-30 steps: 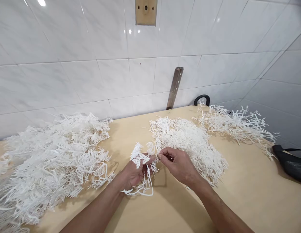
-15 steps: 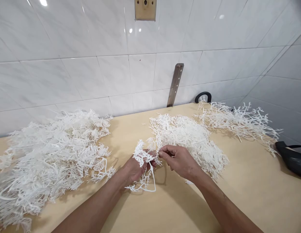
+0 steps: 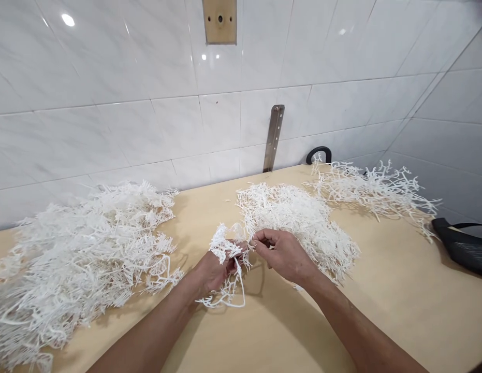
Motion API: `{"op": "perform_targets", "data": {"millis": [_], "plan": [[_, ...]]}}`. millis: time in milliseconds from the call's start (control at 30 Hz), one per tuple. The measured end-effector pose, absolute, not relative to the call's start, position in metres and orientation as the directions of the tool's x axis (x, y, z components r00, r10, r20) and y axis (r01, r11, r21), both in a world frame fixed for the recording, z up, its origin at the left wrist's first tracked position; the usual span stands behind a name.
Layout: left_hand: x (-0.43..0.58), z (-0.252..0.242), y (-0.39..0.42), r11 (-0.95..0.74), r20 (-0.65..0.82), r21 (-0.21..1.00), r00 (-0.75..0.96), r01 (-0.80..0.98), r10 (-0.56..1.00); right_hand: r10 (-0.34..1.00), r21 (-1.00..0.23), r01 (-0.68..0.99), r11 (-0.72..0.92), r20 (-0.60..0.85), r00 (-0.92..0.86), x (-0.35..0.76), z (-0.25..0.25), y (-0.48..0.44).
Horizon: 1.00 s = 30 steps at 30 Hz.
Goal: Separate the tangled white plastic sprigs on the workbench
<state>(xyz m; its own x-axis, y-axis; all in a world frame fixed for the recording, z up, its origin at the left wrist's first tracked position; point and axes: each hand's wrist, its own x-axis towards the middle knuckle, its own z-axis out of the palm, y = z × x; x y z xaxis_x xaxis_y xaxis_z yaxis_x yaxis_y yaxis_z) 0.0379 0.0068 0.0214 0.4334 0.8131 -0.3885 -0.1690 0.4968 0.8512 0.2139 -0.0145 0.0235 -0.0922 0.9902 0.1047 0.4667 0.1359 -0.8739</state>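
Note:
My left hand (image 3: 213, 270) is closed round a white branched plastic sprue (image 3: 225, 250), whose loop hangs down onto the wooden table (image 3: 380, 290). My right hand (image 3: 284, 255) pinches a small part of that same sprue at its right side, fingers pressed together. Both hands meet over the middle of the table, just in front of a dense heap of small white plastic pieces (image 3: 303, 223).
A large tangled pile of white sprues (image 3: 81, 254) covers the table's left. A sparser pile of bare white branches (image 3: 376, 189) lies at the back right. A black object (image 3: 462, 246) sits at the right edge. A tiled wall with a metal bracket (image 3: 273, 137) stands behind.
The hands stay together on the sprue with only slight finger movement. The view has shifted a little.

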Motion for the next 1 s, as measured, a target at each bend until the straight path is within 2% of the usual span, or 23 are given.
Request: {"op": "perform_targets", "data": {"millis": [100,267,433,567,633,700,767,833,900,1000], "plan": [[0.036,0.019,0.007,0.502,-0.404,0.852,0.425,-0.146,0.81,0.987,-0.841,0.516,0.161,0.148,-0.066,0.21,0.023,-0.015],[0.036,0.018,0.007,0.511,-0.421,0.842,0.383,-0.171,0.822,0.924,-0.643,0.729,0.235,0.381,0.038,0.212,0.019,-0.009],[0.037,0.019,0.01,0.516,-0.412,0.81,0.357,-0.279,0.839,0.929,-0.642,0.762,0.086,0.328,0.172,0.235,0.019,-0.004],[0.037,0.018,0.013,0.527,-0.433,0.801,0.335,-0.283,0.837,0.798,-0.58,0.807,0.109,0.535,0.277,0.247,0.026,-0.005],[0.037,0.016,0.013,0.536,-0.441,0.795,0.337,-0.283,0.832,0.755,-0.591,0.793,0.149,0.586,0.295,0.244,0.032,-0.009],[0.038,0.015,0.012,0.547,-0.448,0.788,0.346,-0.282,0.824,0.817,-0.652,0.727,0.213,0.528,0.233,0.234,0.037,-0.015],[0.04,0.015,0.011,0.535,-0.437,0.791,0.339,-0.296,0.833,0.894,-0.709,0.64,0.297,0.442,0.075,0.222,0.04,-0.021],[0.043,0.016,0.01,0.507,-0.418,0.799,0.307,-0.324,0.855,0.886,-0.705,0.588,0.397,0.461,-0.045,0.211,0.039,-0.024],[0.046,0.018,0.009,0.492,-0.414,0.802,0.278,-0.339,0.867,0.866,-0.683,0.577,0.448,0.492,-0.09,0.205,0.033,-0.024],[0.047,0.022,0.007,0.493,-0.409,0.804,0.293,-0.333,0.864,0.887,-0.662,0.631,0.404,0.452,-0.094,0.205,0.023,-0.02]]}}
